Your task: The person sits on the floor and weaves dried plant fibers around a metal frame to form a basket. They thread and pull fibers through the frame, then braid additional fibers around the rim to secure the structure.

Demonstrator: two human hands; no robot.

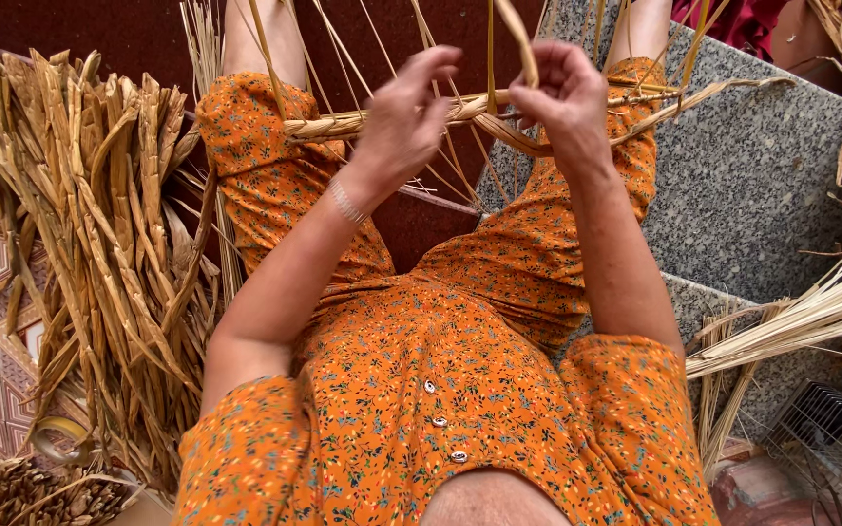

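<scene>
Both busy up top around 12 o'clock: left hand pinching the braided straw, right hand gripping a bent strand. Dried leaf bundle at 9 o'clock.

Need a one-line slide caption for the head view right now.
Seated person in orange floral dress: left hand and right hand work dried strands into a straw braid across the knees, a dried leaf bundle alongside.
</scene>
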